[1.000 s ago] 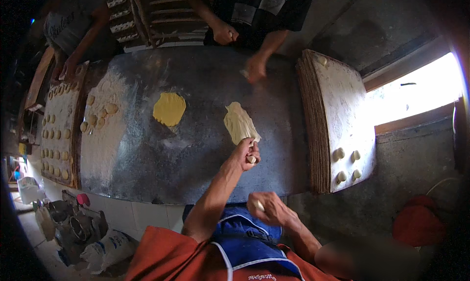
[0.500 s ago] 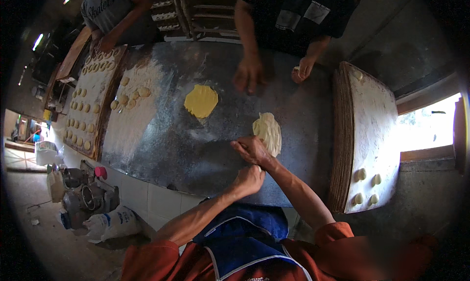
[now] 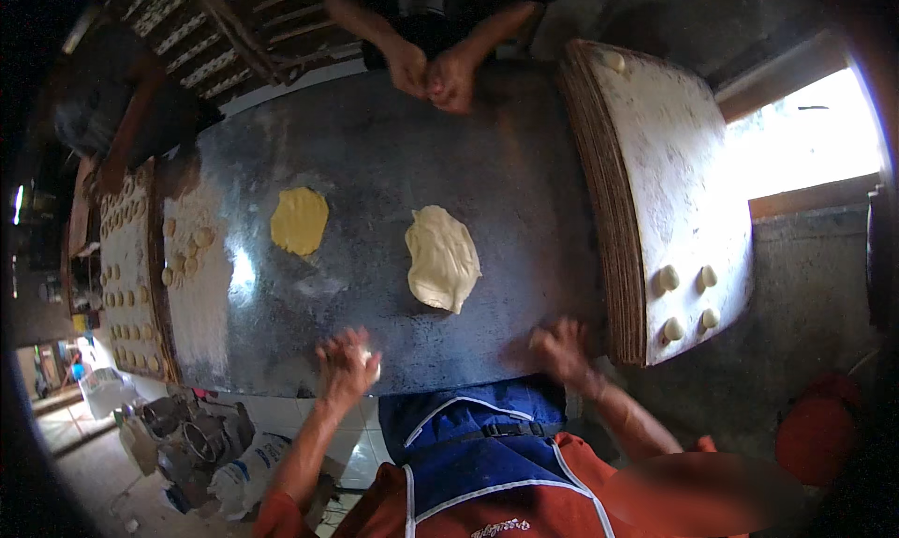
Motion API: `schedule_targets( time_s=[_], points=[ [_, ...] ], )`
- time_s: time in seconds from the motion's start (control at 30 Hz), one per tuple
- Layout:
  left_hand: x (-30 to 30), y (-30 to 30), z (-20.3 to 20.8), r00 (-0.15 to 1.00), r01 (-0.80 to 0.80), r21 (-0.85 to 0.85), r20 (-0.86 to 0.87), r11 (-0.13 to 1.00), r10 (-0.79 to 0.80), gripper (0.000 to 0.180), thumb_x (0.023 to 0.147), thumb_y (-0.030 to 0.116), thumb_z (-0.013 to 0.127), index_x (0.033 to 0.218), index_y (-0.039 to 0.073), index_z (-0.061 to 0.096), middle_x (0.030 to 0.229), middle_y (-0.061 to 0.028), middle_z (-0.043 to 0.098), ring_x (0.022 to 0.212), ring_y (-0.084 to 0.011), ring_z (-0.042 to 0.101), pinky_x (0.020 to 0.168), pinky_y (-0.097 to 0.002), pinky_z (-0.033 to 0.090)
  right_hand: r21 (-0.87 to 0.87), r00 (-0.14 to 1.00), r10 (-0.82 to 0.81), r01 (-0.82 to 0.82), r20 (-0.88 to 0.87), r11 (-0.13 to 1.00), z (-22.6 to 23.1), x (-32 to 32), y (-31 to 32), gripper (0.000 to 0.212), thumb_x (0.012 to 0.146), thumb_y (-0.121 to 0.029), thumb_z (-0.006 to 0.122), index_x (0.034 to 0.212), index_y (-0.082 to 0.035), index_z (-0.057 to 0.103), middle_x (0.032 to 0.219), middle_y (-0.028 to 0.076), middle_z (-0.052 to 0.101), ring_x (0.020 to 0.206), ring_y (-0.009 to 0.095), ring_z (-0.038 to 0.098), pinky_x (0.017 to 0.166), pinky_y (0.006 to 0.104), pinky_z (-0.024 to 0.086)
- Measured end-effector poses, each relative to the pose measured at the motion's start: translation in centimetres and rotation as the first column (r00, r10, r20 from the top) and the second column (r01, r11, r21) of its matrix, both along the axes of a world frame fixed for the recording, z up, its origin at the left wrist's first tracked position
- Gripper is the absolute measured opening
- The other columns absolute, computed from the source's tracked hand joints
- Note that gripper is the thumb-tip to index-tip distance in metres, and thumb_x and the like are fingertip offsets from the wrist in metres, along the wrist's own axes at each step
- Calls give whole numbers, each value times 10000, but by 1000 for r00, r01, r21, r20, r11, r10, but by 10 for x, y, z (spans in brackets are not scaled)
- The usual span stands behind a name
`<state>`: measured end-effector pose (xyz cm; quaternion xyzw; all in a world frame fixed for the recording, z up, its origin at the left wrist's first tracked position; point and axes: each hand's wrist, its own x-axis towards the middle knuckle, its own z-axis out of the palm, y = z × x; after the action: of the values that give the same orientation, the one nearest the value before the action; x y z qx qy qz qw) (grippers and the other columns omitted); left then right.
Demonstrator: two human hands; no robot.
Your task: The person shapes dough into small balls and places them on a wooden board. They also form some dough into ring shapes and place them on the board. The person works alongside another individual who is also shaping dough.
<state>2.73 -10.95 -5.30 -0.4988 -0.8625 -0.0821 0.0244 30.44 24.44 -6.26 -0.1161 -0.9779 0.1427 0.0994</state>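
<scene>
Pale dough slab (image 3: 443, 262): on dark surface (image 3: 375, 154), long axis 11 to 5 o'clock. Left hand (image 3: 346, 367): slab toward 1 o'clock; pale lump (image 3: 373, 366) alongside, grip uncertain. Right hand (image 3: 564, 353): slab toward 10 o'clock; blurred, closure uncertain. Neither clearly nearer.

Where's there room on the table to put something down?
There's bare table between the pale dough and the stack of boards, and between the pale dough and the yellow dough. It's crowded on the left, with dough balls and flour, and around the left hand and right hand.
</scene>
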Motion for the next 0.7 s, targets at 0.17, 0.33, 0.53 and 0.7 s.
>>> schedule_targets(
  time_s=[0.17, 0.33, 0.53, 0.7],
  points=[
    [-6, 145, -11, 850, -494, 358, 389, 792, 355, 397, 915, 123, 709, 1148, 16, 406, 1053, -203, 550, 982, -384, 559, 868, -512, 422, -15, 920, -353, 356, -171, 934, 5, -132, -15, 576, 883, -326, 750, 1216, 63, 485, 1087, 260, 554, 1031, 463, 532, 916, 592, 429],
    [27, 72, -11, 906, -99, 484, 405, 870, -122, 254, 950, 64, 651, 1058, 12, 427, 952, -172, 524, 848, -349, 560, 787, -480, 458, -316, 992, -123, 106, -33, 943, -40, -25, -17, 712, 838, -236, 809, 1303, 118, 403, 1033, 265, 576, 943, 443, 574, 820, 569, 468],
    [9, 126, -16, 830, -402, 431, 544, 808, 123, 268, 943, 60, 657, 1035, 20, 409, 928, -177, 532, 829, -363, 569, 777, -456, 470, -193, 957, -284, 269, -54, 943, 11, -121, -2, 625, 871, -253, 773, 1257, 127, 463, 1063, 263, 545, 1018, 451, 560, 954, 551, 476],
    [6, 76, -6, 916, 49, 466, 331, 883, -225, 319, 907, 49, 702, 1029, 34, 408, 905, -170, 522, 822, -350, 566, 760, -463, 466, -449, 989, -55, 112, 138, 886, -58, -8, 13, 732, 852, -263, 797, 1337, 129, 414, 1051, 258, 584, 953, 454, 585, 994, 537, 477]
  ],
)
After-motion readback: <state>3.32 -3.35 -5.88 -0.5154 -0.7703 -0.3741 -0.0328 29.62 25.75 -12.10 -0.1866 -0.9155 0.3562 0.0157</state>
